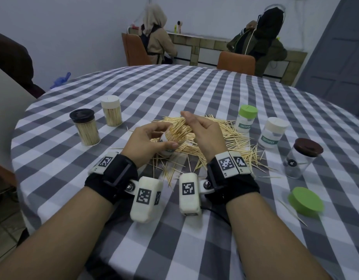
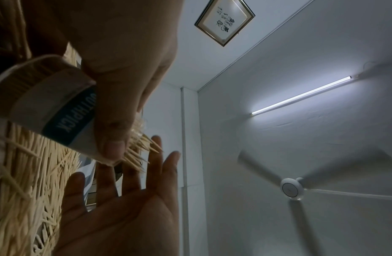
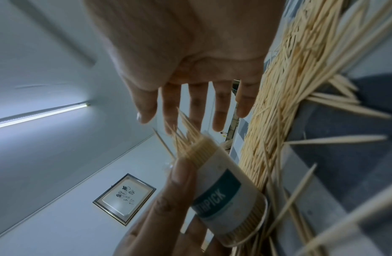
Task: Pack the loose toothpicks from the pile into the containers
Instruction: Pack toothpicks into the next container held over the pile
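Observation:
My left hand grips a clear, label-wrapped toothpick container, tilted with its open mouth toward the right. A bunch of toothpicks sticks out of the mouth at uneven lengths. My right hand is held with straight fingers against the tips of that bunch and grips nothing. In the left wrist view the thumb presses the container, with the open right palm below it. The right wrist view shows the spread fingers above the container. The loose pile lies under and right of both hands.
Two full capped jars, black lid and white lid, stand at left. At right stand a green-lidded container, a white-lidded one and a brown-lidded clear jar. A loose green lid lies near right. Two people sit beyond the table.

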